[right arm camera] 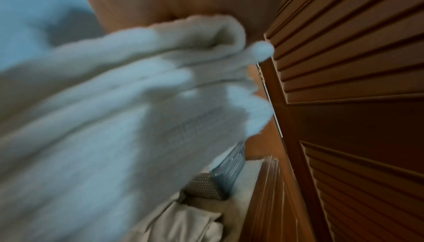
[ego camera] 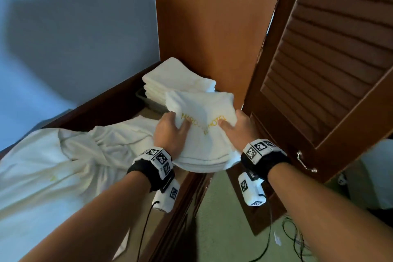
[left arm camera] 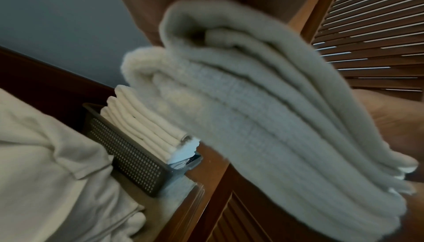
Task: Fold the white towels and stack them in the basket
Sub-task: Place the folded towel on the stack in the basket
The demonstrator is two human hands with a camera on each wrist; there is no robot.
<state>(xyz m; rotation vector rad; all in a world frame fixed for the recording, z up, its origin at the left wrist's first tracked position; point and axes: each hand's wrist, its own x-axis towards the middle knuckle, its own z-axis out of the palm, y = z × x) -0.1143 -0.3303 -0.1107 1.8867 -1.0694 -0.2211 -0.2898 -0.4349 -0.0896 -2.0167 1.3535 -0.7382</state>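
Note:
Both hands hold a folded white towel with yellow embroidered lettering in the air, just in front of the basket. My left hand grips its left edge with the thumb on top. On the right edge my right hand grips the same way. The towel's layered edge fills the left wrist view and the blurred right wrist view. A dark perforated basket sits at the back right of the table and holds a stack of folded white towels. My fingers under the towel are hidden.
A rumpled pile of white cloth covers the wooden table's left part. A wooden cabinet side rises right behind the basket. An open louvred door with a metal handle stands at the right. Cables lie on the green floor.

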